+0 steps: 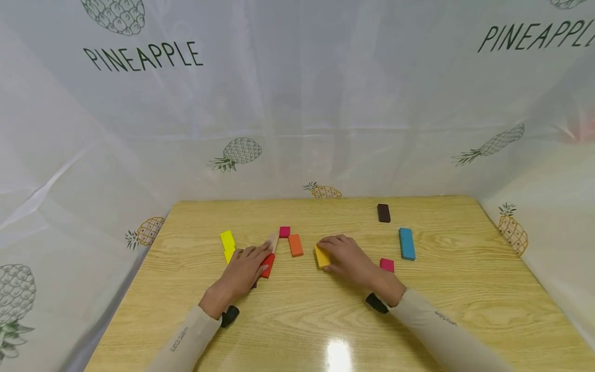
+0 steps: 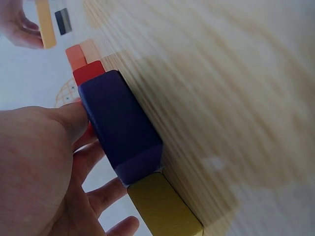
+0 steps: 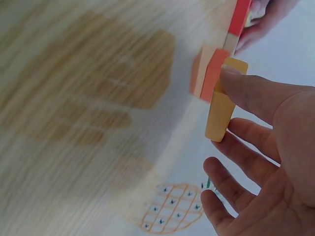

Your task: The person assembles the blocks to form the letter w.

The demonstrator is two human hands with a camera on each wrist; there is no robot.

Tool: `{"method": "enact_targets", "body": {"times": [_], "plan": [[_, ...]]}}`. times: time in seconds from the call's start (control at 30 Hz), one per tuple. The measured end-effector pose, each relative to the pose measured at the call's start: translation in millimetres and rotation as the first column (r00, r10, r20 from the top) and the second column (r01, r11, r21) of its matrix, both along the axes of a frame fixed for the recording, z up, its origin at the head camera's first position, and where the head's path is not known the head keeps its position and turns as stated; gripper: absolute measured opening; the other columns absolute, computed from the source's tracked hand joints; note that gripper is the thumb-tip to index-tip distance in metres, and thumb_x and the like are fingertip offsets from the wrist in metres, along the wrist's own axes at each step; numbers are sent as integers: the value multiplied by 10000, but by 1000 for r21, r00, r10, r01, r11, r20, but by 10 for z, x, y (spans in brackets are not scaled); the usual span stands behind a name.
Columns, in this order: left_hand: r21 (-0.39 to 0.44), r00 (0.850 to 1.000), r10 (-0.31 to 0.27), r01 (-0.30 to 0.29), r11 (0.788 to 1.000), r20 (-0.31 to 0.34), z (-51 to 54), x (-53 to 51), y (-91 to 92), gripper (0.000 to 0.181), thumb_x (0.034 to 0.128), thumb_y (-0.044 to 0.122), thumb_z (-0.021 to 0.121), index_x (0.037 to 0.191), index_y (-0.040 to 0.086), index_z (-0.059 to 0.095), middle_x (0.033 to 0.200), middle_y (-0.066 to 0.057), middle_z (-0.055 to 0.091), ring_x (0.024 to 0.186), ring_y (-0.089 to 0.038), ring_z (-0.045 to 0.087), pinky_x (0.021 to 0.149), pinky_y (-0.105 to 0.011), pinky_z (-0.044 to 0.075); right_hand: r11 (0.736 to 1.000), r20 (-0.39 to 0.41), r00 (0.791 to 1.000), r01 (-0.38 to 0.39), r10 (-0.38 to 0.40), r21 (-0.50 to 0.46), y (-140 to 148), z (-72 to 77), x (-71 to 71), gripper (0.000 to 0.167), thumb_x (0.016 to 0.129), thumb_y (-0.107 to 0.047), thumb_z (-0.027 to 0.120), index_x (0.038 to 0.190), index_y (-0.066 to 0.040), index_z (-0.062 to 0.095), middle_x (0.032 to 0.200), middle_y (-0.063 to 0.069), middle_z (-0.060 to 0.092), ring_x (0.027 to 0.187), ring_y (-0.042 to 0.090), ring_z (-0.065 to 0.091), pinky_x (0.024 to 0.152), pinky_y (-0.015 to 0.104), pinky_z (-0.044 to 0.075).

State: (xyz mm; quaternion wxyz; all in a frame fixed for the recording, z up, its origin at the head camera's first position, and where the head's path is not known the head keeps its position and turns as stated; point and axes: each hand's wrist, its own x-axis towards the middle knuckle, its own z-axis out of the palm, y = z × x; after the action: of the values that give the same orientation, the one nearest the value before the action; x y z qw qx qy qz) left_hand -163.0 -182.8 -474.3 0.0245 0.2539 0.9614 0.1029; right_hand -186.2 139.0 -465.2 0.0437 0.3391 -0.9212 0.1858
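Note:
My right hand [image 1: 349,259] pinches a yellow-orange block [image 3: 221,110] between thumb and fingers, to the right of a flat orange block [image 1: 295,245]. The other fingers are spread in the right wrist view. My left hand [image 1: 243,272] reaches over a group of blocks, its thumb against a red block [image 1: 268,266] and its fingertips by a beige block [image 1: 274,241]. In the left wrist view a dark blue block [image 2: 120,125] stands before the palm, with a yellow block [image 2: 165,206] at its end. Those fingers are loosely extended, and the hand hides part of the group.
Bright yellow blocks [image 1: 228,241] lie left of the left hand. A magenta block [image 1: 284,232] sits behind the orange one. On the right are a blue block [image 1: 407,244], another magenta block [image 1: 387,265] and a dark brown block [image 1: 383,213]. A pineapple-print curtain [image 1: 297,103] surrounds the wooden table [image 1: 297,330].

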Motion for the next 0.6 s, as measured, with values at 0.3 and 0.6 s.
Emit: {"method": "enact_targets", "body": {"times": [0.3, 0.6], "plan": [[12, 1000, 17, -17, 1000, 20, -2, -10, 1, 507, 1111, 203, 556, 1579, 24, 481, 1680, -133, 399, 1439, -385, 450, 1148, -640, 332, 999, 62, 997, -39, 38, 3, -181, -17, 59, 560, 924, -177, 843, 1416, -1, 643, 1412, 147, 647, 1289, 368, 568, 1099, 574, 445], [-10, 1000, 15, -15, 1000, 15, -27, -19, -2, 511, 1114, 215, 551, 1587, 37, 474, 1683, -123, 396, 1436, -384, 453, 1144, -632, 341, 997, 56, 996, -69, 68, 23, -322, -53, 129, 553, 928, -210, 842, 1411, -21, 652, 1417, 117, 651, 1300, 339, 571, 1117, 561, 437]]}}
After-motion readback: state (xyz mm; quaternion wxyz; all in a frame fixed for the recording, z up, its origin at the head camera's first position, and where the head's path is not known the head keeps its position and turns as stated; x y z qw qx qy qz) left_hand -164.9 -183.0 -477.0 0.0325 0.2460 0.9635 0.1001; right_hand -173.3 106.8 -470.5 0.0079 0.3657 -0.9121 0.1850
